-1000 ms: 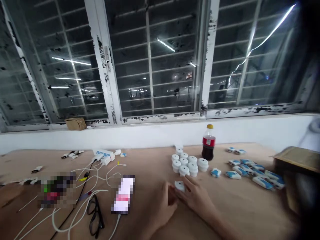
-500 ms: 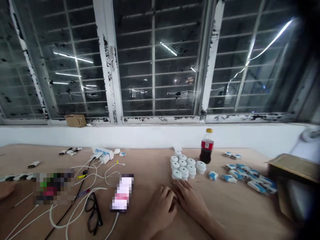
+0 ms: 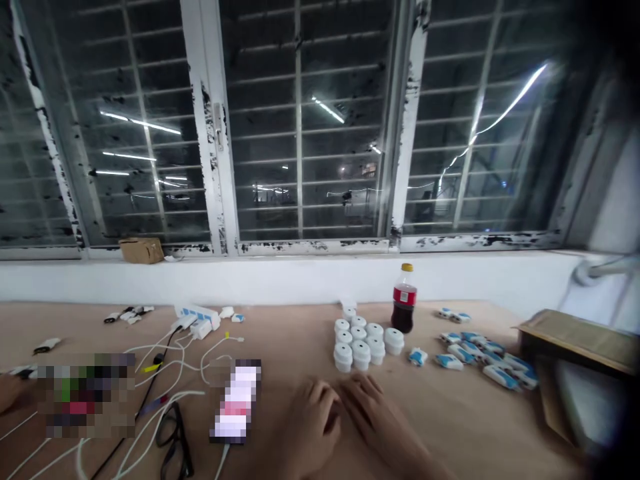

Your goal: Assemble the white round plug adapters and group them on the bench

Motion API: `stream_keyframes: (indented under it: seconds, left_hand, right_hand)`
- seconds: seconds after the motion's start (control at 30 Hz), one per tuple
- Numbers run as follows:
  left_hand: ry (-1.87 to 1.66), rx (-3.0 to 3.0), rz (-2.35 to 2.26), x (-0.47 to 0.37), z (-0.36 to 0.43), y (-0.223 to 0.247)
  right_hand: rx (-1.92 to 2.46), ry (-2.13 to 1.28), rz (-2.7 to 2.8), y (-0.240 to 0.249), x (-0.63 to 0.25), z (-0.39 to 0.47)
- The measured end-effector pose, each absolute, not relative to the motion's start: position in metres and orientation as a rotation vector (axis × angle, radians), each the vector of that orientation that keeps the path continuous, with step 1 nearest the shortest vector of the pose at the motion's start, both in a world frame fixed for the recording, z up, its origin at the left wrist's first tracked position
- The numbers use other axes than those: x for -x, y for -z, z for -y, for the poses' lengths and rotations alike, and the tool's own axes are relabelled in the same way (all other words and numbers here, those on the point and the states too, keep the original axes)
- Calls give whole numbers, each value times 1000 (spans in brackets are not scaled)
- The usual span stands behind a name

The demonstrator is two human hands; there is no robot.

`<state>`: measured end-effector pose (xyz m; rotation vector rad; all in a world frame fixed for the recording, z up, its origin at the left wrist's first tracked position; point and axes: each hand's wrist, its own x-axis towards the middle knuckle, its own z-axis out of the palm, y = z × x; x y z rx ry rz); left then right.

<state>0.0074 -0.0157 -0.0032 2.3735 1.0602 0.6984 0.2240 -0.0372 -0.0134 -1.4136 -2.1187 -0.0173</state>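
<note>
Resting on the brown tabletop (image 3: 285, 340), the curled left hand (image 3: 316, 421) and flatter right hand (image 3: 374, 415) (holding anything? can't tell) have white, round plastic pieces (image 3: 361, 356) at twelve o'clock.

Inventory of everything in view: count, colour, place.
Round plastic caps: about ten, white, mid-table
Small plastic pieces: over ten, blue-white, mostly right
Yellow-capped bottle: one, red label, behind caps
Slim pieces: several, black-white, left
Power strip: one, white-blue, left
Cables: several, white/black, left
Phone: one, dark-edged, left
Glasses: one, black, left
Cardboard boxes: two, brown, sill/right
Pixelated item: unclear, left
Windows: several, white-framed, behind
Table: one, brown, front
Other person's hand: one, left edge
Left hand, right hand: front-centre
</note>
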Motion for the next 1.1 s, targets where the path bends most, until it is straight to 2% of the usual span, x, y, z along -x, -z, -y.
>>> stream_keyframes:
  seconds: [0.23,0.4,0.63,1.1]
  left_hand:
    - [-632,-2569,-1066,20,27,19]
    - [-483,-2766,-981,29,19,32]
    - [-495,-2845,-1001,28,14,39]
    - [-524,-2759,-1000,30,25,23]
  right_hand:
    - [1652,-150,2203,29,-255,84]
    - [1644,-195,2274,34,-259,93]
    - [1586,-107,2240,44,-262,87]
    - [1533,33,2231,49,-261,88]
